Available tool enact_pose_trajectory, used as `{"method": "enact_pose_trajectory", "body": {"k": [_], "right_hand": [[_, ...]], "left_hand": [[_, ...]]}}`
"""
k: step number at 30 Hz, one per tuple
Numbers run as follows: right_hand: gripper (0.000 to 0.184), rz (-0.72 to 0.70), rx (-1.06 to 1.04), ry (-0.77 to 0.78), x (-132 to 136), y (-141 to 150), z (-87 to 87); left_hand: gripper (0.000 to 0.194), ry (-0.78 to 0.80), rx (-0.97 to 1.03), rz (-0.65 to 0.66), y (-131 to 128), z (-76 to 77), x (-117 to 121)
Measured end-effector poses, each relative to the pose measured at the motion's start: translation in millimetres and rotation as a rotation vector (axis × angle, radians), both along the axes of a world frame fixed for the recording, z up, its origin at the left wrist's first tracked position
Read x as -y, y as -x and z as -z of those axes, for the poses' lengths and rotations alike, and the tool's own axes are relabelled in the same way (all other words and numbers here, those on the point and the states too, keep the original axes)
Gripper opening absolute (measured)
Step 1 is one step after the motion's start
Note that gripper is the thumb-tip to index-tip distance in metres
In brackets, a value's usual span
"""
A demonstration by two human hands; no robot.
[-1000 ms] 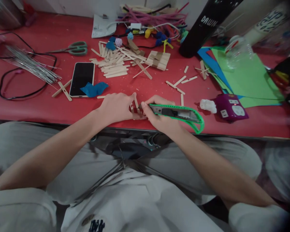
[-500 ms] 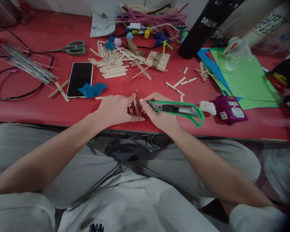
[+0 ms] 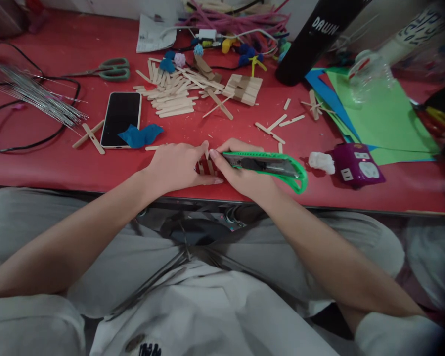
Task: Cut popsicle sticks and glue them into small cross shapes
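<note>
My right hand (image 3: pixel 244 168) is closed around a green box cutter (image 3: pixel 270 164), its handle pointing right and its tip end toward my left hand. My left hand (image 3: pixel 178 167) rests on the table, thumb and index finger on either side of a few craft sticks (image 3: pixel 210 167), holding them down near the table's front edge. The hands partly cover these sticks, and the cutter's blade tip is hard to make out. Another craft stick (image 3: pixel 156 148) pokes out beyond my left hand. Cut stick pieces (image 3: pixel 270 132) lie beyond my right hand.
On the red table (image 3: pixel 59 170) lie a phone (image 3: pixel 121 116) with blue scrap on it, scissors (image 3: pixel 113 69), metal wires (image 3: pixel 44 96) and a craft stick pile (image 3: pixel 174 96). Rightward are a black bottle (image 3: pixel 311 44), green paper (image 3: pixel 381 118) and a purple plug adapter (image 3: pixel 359 165).
My right hand and the box cutter have shifted slightly left, toward my left hand. The left hand stays in place over the sticks. The view has shifted a little.
</note>
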State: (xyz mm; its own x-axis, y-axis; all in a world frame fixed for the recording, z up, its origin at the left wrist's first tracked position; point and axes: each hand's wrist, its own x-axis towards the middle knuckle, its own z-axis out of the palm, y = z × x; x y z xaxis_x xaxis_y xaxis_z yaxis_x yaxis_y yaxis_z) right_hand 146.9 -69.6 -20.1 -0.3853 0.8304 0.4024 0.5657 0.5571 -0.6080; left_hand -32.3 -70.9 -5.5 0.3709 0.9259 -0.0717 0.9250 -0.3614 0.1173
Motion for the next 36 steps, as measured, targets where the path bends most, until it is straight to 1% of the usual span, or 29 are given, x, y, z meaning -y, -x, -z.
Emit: {"method": "enact_pose_trajectory", "body": {"k": [4,8,14,19,22,25,28,30,32,34,36], "right_hand": [[0.028,0.005,-0.039,-0.02,-7,4,-0.6],[0.028,0.013,-0.049,-0.012,-9,5,1.1],[0.026,0.043,-0.04,-0.023,-3,5,-1.1],[0.026,0.045,-0.052,0.011,1,5,-5.4],[0.024,0.017,-0.054,0.052,3,2,-6.6],[0.023,0.011,-0.063,0.09,6,-2,-4.7],[0.027,-0.001,-0.091,0.067,7,-4,-0.2],[0.029,-0.006,-0.141,0.052,4,-5,2.6],[0.029,0.02,-0.191,0.044,1,-5,3.9],[0.028,0.037,-0.209,0.042,-2,-4,4.3],[0.027,0.025,-0.204,0.035,-5,-4,4.7]], "left_hand": [[0.094,0.046,-0.05,-0.013,-3,-7.8,1],[0.086,0.073,-0.081,-0.008,-3,-11.4,0],[0.079,0.087,-0.075,-0.011,-2,-10.4,-1],[0.079,0.092,-0.072,-0.018,-3,-9.7,-1],[0.082,0.073,-0.081,-0.02,-3,-8.9,0],[0.089,0.075,-0.086,-0.028,-4,-7.6,0],[0.094,0.071,-0.078,-0.024,-4,-6.0,0],[0.094,0.069,-0.067,-0.028,-4,-5.3,0],[0.093,0.078,-0.055,-0.037,-4,-4.8,0],[0.092,0.086,-0.041,-0.037,-4,-4.4,0],[0.09,0.077,-0.026,-0.026,-4,-3.9,0]]}}
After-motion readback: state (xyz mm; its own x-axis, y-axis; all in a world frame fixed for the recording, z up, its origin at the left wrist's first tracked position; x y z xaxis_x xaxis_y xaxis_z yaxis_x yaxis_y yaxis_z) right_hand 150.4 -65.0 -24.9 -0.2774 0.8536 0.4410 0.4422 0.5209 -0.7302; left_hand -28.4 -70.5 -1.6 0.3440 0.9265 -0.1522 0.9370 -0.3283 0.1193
